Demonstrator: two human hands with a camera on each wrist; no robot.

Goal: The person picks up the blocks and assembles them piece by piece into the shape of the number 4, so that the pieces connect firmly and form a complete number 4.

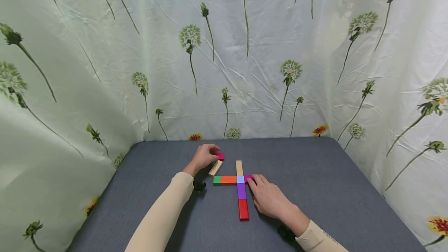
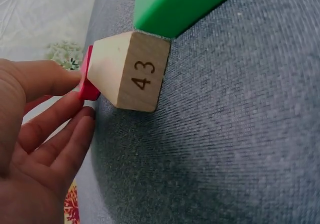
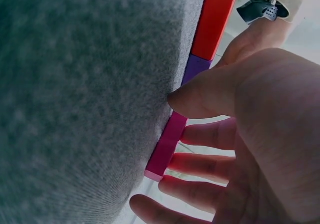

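On the dark grey tabletop, a cross of colored blocks lies flat: a green block (image 1: 217, 181), an orange block (image 1: 229, 180), a light blue block (image 1: 240, 179), a purple block (image 1: 242, 191), a red block (image 1: 243, 209) and a plain wooden block (image 1: 239, 167). At the cross's right end, my right hand (image 1: 269, 198) holds a magenta block (image 3: 167, 146) between thumb and fingers. Farther back, my left hand (image 1: 204, 156) pinches a pinkish-red block (image 1: 220, 157) by thumb and fingertips. A loose wooden block (image 2: 132, 72) marked 43 lies slanted beside it.
A pale curtain (image 1: 224, 69) printed with dandelions hangs behind and at both sides of the table (image 1: 297, 158). The loose wooden block sits between the left hand and the green end of the cross.
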